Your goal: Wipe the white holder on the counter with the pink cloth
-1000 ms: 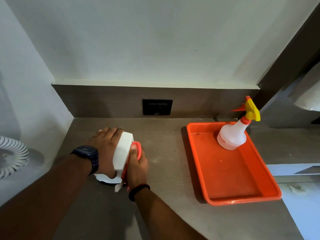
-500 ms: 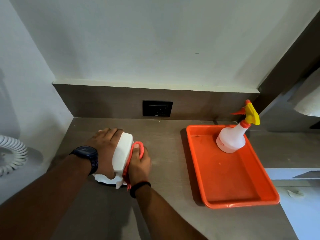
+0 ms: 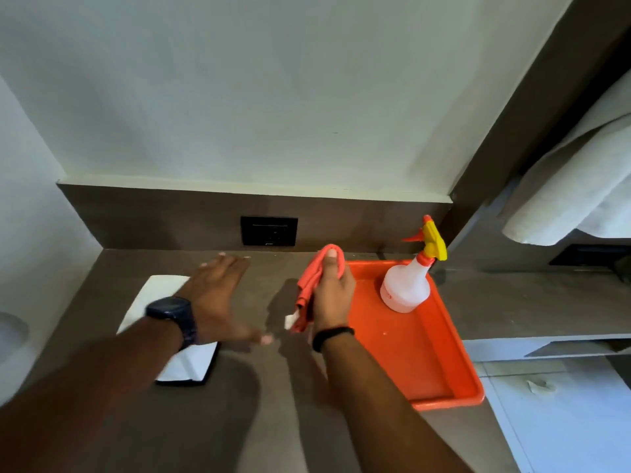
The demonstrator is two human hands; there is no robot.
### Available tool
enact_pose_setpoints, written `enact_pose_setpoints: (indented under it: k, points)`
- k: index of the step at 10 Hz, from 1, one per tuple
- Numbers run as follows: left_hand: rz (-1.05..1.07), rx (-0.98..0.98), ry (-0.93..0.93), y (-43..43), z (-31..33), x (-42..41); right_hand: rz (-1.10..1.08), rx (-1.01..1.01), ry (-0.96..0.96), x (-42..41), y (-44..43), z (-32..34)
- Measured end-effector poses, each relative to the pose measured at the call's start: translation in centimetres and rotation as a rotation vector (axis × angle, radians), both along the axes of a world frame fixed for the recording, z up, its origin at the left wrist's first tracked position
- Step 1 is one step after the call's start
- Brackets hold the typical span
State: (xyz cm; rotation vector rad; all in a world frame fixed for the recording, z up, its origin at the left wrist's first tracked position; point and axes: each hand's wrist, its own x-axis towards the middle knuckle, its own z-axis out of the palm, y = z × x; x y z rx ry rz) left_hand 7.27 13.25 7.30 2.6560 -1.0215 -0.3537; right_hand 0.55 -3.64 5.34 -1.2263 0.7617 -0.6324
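Pink cloth [image 3: 312,285] is bunched in the right hand [image 3: 333,295], whose grip is closed on it, off the white holder [image 3: 164,302] lying on the bench [image 3: 239,421] at the left. Left hand [image 3: 218,295] hovers open, holding nothing. Any unwiped faces could be missed if wiping stops now. Right, the orange tray [image 3: 444,387] holds a spray bottle [image 3: 406,285].

Red print on the spray bottle [image 3: 404,288] is too blurred to read.
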Motion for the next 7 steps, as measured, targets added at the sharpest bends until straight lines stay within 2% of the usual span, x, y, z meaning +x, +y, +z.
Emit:
enact_pose_setpoints:
  k: [1, 2, 3, 4, 5, 7]
  points:
    - [-0.021, -0.229, 0.004, -6.2, -1.0, -2.4, 0.014, -0.244, 0.115, -1.9, -4.9, -1.2]
    - [-0.082, -0.254, -0.002, -10.9, -3.1, -4.6, 0.115, -0.587, 0.3, -4.2, -8.6, -3.5]
    - [-0.109, -0.105, -0.02, -13.5, -6.2, -5.8, 0.383, -0.89, 0.612, -5.7, -10.3, -6.1]
    - [-0.168, 0.074, 0.026, -14.4, -8.9, -6.5, 0.62, -1.111, 0.871, -6.8, -11.0, -8.4]
    - [-0.201, 0.088, 0.026, -14.2, -10.2, -6.8, 0.757, -1.215, 0.899, -7.5, -10.8, -10.1]
    - [-0.186, 0.094, 0.035, -14.0, -9.0, -6.8, 0.806, -1.202, 0.849, -7.5, -11.1, -10.0]
